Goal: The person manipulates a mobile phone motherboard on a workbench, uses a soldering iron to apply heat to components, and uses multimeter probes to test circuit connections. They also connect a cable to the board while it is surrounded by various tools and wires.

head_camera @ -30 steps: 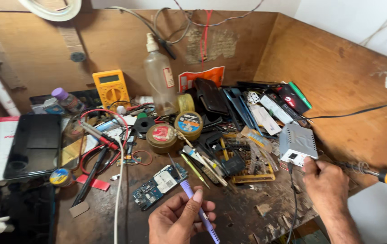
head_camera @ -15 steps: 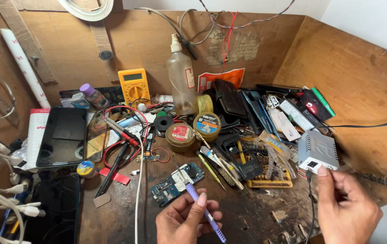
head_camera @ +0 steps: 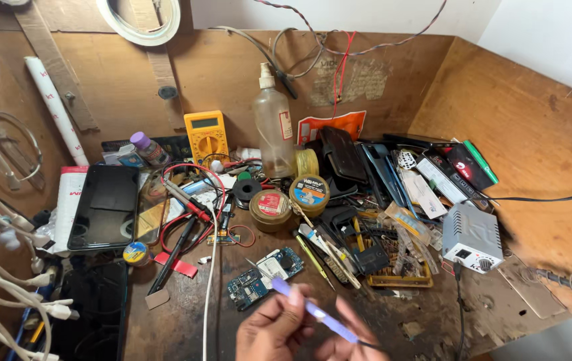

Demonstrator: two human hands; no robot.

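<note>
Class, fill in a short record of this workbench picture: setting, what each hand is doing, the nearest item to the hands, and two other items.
Setting: cluttered wooden workbench
Left hand: grip closed on a thin purple tool
Right hand: also touching the tool, exact grip blurred
Nearest item: blue circuit board, lying flat on the bench
Other items: yellow multimeter; clear pump bottle

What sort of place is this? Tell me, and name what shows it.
Most likely a phone or electronics repair bench. A bare circuit board lies on the worn wooden table, a yellow multimeter stands at the back, and a dark phone rests at the left.
</note>
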